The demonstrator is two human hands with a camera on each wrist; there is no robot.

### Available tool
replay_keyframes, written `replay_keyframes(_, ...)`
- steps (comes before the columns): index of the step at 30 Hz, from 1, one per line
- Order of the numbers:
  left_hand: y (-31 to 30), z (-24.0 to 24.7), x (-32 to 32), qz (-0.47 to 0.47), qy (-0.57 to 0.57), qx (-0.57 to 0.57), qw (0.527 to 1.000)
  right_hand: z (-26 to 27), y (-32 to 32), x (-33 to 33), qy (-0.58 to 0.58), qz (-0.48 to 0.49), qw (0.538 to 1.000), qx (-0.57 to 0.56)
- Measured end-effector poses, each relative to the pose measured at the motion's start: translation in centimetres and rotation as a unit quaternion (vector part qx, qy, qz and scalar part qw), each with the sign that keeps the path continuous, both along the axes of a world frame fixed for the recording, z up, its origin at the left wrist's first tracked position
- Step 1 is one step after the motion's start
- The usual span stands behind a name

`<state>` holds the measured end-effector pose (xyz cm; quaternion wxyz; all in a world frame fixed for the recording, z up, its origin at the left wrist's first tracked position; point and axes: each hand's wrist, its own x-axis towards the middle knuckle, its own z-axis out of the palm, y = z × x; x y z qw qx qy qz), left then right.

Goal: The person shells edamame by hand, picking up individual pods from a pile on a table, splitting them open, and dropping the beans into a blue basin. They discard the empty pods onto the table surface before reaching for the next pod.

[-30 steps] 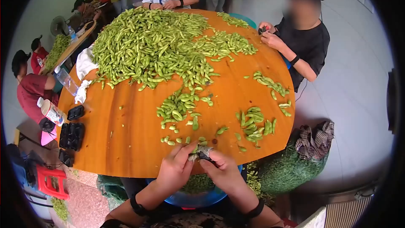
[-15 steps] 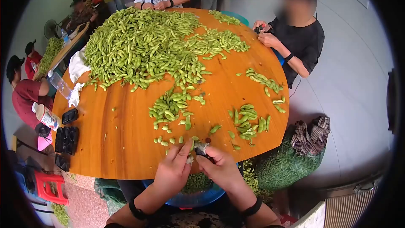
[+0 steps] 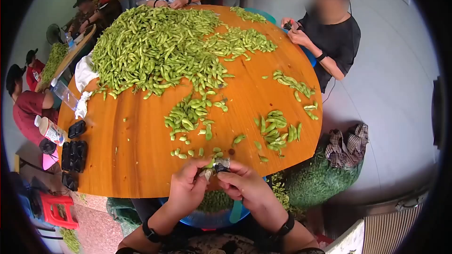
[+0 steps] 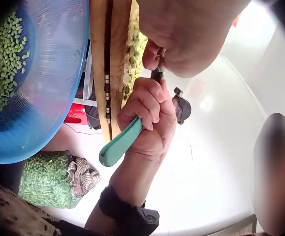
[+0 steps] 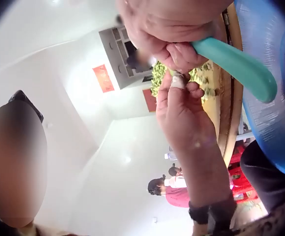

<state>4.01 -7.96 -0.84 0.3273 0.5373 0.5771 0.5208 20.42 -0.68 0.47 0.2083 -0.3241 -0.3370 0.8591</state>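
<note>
My left hand [image 3: 188,186] pinches a small green soybean pod [image 3: 210,164] over the table's near edge. A whitish wrap [image 5: 178,81] covers a fingertip of that hand. Opposite it, my right hand [image 3: 245,187] curls round the teal handle [image 4: 121,142] of a tool, whose working end is hidden among the fingers. Something black with a grey top [image 3: 221,165] shows at the right fingertips, where both hands meet. Below the hands is a blue basin [image 5: 265,123] with shelled green beans [image 4: 4,64] in it.
A big heap of pods [image 3: 150,51] covers the far left of the round wooden table [image 3: 141,160]. Smaller pod piles [image 3: 278,129] and loose beans lie nearer. Black cases [image 3: 74,155] and bottles [image 3: 49,129] line the left edge. A full net sack [image 3: 325,183] stands right; people sit around.
The right hand has turned, and the teal handle now shows below it. Both hands stay close together at the table edge. The head view has shifted slightly.
</note>
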Motion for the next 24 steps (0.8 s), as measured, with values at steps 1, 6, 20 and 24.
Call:
replay_keyframes(1, 0.0, 0.2, 0.2, -0.001, -0.001, -0.001, 1.000, 0.0, 0.1, 0.1, 0.008, 0.009, 1.000, -0.018)
replay_keyframes(6, 0.3, 1.0, 0.8, 0.016, -0.085, 0.004, 0.996, 0.6, 0.5, 0.1, 0.037, 0.027, 0.997, -0.055)
replay_keyframes(20, 1.0, -0.2, 0.5, 0.059, 0.108, 0.037, 0.992, 0.6, -0.7, -0.8, -0.037, -0.058, 0.996, 0.050)
replay_keyframes(24, 0.7, 0.6, 0.2, 0.048, 0.248, 0.099, 0.962, 0.5, -1.4, -0.6, -0.143, -0.076, 0.925, 0.343)
